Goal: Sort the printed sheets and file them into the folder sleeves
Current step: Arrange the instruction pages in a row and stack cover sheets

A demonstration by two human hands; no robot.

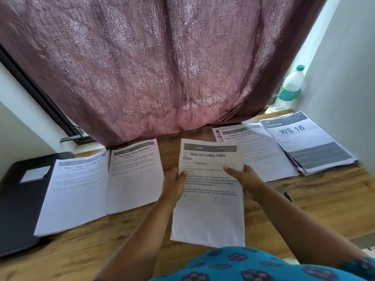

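Note:
I hold a thin stack of printed sheets (209,199) headed "Coffee Table" above the middle of the wooden table. My left hand (174,183) grips its left edge with the thumb on top. My right hand (246,180) grips the right edge the same way. On the table lie other piles: "Place Eggs into Egg Holder" (75,191), "Bedside Table Cleaning" (134,175), "Charging Small Items" (261,151) and a thicker pile topped "WS 16" (310,142). A black folder (18,203) lies at the far left, partly under the egg sheets.
A patterned purple curtain (162,63) hangs behind the table (316,197) down to its back edge. A plastic water bottle (289,89) stands at the back right corner beside the white wall. A dark window frame (40,94) runs along the left.

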